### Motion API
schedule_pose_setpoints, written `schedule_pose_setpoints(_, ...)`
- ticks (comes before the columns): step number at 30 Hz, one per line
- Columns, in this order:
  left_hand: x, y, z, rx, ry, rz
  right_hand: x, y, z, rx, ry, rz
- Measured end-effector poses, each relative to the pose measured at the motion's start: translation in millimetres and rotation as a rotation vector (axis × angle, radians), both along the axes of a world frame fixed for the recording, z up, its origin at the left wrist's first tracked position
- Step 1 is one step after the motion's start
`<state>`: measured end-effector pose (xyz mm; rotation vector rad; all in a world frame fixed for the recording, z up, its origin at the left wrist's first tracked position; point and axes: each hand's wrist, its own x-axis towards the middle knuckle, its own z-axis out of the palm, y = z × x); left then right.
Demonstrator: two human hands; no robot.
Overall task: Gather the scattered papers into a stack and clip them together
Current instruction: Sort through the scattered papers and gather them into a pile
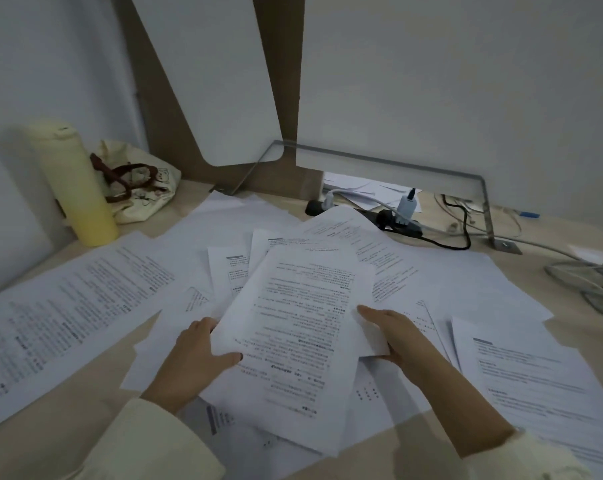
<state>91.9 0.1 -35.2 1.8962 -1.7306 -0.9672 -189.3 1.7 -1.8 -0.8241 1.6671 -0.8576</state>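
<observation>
Centre of view: top sheet [300,323], printed, text upside down to the camera, held between both hands just above the pile. Can't tell if it is one sheet or several.

Left grip [196,355] at 8 o'clock of that sheet: closed on its lower-left edge, thumb on top, fingers hidden under the paper. Right grip [393,337] at 3 o'clock: closed on the right edge, thumb lying along the top, fingers curled under. Cream sleeves on both wrists at the btm of the frame.

Loose papers [379,271] fan out beneath and behind the held sheet, overlapping at odd angles, spread over most of the counter [50,420]. Long printed sheet [68,313] lies at 9 o'clock, angled, apart from the hands. Another printed sheet [528,372] at 4 o'clock, partly over its neighbours. More pages poke out at 6 o'clock, btwn the forearms.

At 10 o'clock, far corner: pale yellow bottle [75,181], upright, w/ a cloth pouch [137,181] with dark red straps just beside it, touching or nearly so. At 1 o'clock: black power strip [390,220] w/ plugs in it, partly covered by a page corner. Cables [597,278] coil at 3 o'clock near the frame edge. White panels [223,81] stand along the back at 12 o'clock, with a metal bracket [483,209] below the right one.
</observation>
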Motion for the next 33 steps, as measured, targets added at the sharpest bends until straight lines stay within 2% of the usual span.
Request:
schedule_pose_setpoints(4, 5.8, 5.9, 5.4, -0.052, 0.19, 0.041, -3.5, 3.0, -2.5, -0.031, -0.128, 0.048)
schedule_pose_setpoints(8, 9.0, 12.8, 25.4, -0.101, 0.434, 0.152, -10.0, 6.5, -6.7, -0.083, -0.021, 0.002)
schedule_pose_setpoints(11, 13.5, 15.3, 34.4, -0.062, 0.97, 0.369, -22.4, 8.0, -8.3, -0.091, 0.0, -0.123)
schedule_pose_setpoints(13, 16.6, 16.2, 34.6, 0.015, 1.295, 0.385, -28.5, 9.4, -11.8, -0.066, -0.014, -0.127)
schedule_pose_setpoints(15, 13.6, 18.5, 32.5, 0.082, 1.521, 0.343, -28.1, 12.1, -14.6, -0.032, -0.031, -0.068)
schedule_pose_setpoints(16, 9.4, 19.7, 30.8, 0.109, 1.566, 0.321, -25.7, 13.8, -15.6, -0.02, -0.033, -0.03)
schedule_pose_setpoints(18, -2.9, 22.5, 25.6, 0.159, 1.485, 0.286, -19.6, 16.7, -16.6, -0.016, -0.052, 0.029)
schedule_pose_setpoints(21, -21.3, 22.2, 22.3, 0.16, 1.185, 0.257, -11.5, 20.6, -14.8, -0.044, -0.158, 0.062)
schedule_pose_setpoints(24, -29.3, 16.9, 22.1, 0.148, 1.013, 0.31, -10.7, 22.3, -10.1, -0.079, -0.13, 0.065)
schedule_pose_setpoints(27, -28.1, 13.8, 31.8, 0.111, 0.934, 0.352, -22.6, 22.7, -4.5, -0.154, -0.092, -0.024)
schedule_pose_setpoints(31, -3.7, 12.2, 47.3, 0.069, 0.807, 0.437, -46.3, 23.1, 8.1, -0.289, -0.142, -0.254)
schedule_pose_setpoints(33, 12.5, 11.9, 50.3, 0.022, 0.719, 0.479, -55.5, 21.4, 16.7, -0.36, -0.091, -0.344)
